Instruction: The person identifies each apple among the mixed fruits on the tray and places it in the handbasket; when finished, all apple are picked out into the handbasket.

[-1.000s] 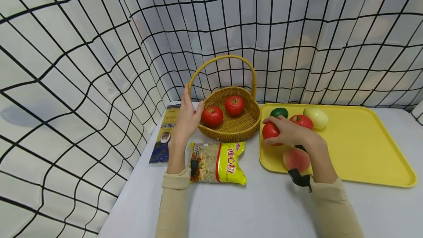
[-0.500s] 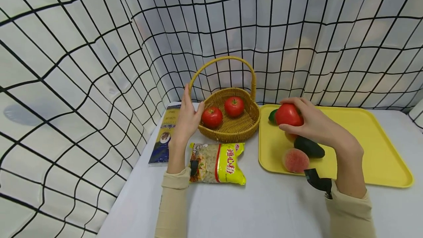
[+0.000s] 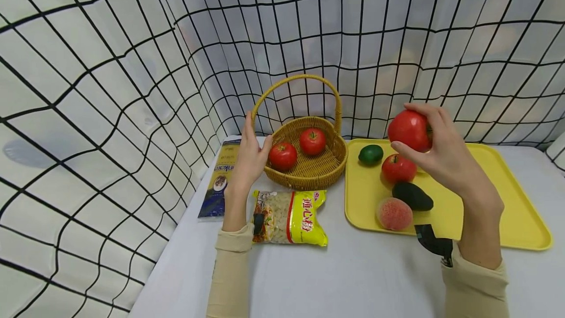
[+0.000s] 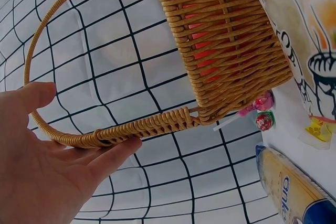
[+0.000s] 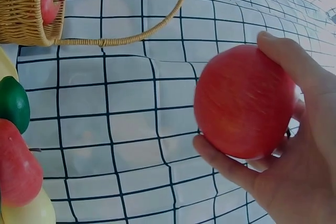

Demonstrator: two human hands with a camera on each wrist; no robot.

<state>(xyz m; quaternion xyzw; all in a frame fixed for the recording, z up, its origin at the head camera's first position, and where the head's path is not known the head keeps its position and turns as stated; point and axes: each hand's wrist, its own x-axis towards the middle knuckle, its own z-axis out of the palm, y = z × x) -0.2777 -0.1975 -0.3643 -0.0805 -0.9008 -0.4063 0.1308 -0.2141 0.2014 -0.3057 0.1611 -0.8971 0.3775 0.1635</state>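
My right hand (image 3: pixel 450 156) holds a red tomato (image 3: pixel 409 130) above the yellow tray (image 3: pixel 507 200), thumb below it and fingers over its top. In the right wrist view the tomato (image 5: pixel 245 102) fills the space between thumb and fingers. My left hand (image 3: pixel 249 158) lies along the left side of the wicker basket's handle (image 3: pixel 296 76), fingers straight. The left wrist view shows those fingers passing behind the handle (image 4: pixel 105 137), thumb on its other side. Inside the basket (image 3: pixel 304 180) sit two tomatoes (image 3: pixel 283 156).
The tray bears a green lime-like fruit (image 3: pixel 371 154), a red apple (image 3: pixel 398 169), a dark avocado (image 3: pixel 412 196), a peach (image 3: pixel 394 214) and a pale yellow fruit (image 5: pixel 31 211). A yellow pasta bag (image 3: pixel 290 217) and a blue-gold packet (image 3: pixel 219 180) lie left. Black netting (image 3: pixel 375 48) stands behind.
My right hand has lifted the tomato from the tray's left part, moving up and to the right. The apple and avocado now show more fully. My left hand stays at the basket handle.
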